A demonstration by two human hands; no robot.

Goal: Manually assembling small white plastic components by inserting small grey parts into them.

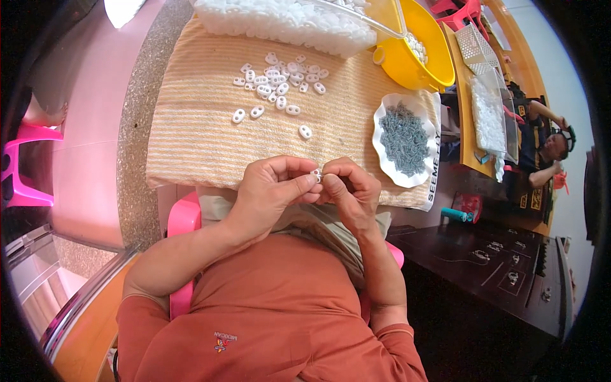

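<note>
My left hand (277, 188) pinches a small white plastic piece with two holes (316, 173) between thumb and fingertips, just past the table's near edge. Close against it, my right hand (351, 188) has its thumb and forefinger pressed together at the piece's right side. Whatever those right fingertips grip is too small or hidden to name. Beyond my hands, several loose white two-hole oval pieces (280, 89) lie scattered on a striped towel (197, 114). One such oval piece (305, 132) lies nearest to my fingers.
A white scalloped dish (385, 153) of small grey slender parts (405, 137) stands at the right. Farther back are a clear tub of white pieces (286, 25) and a yellow basin (439, 70). Another person (541, 146) sits at the far right beside a second clear tub (489, 114).
</note>
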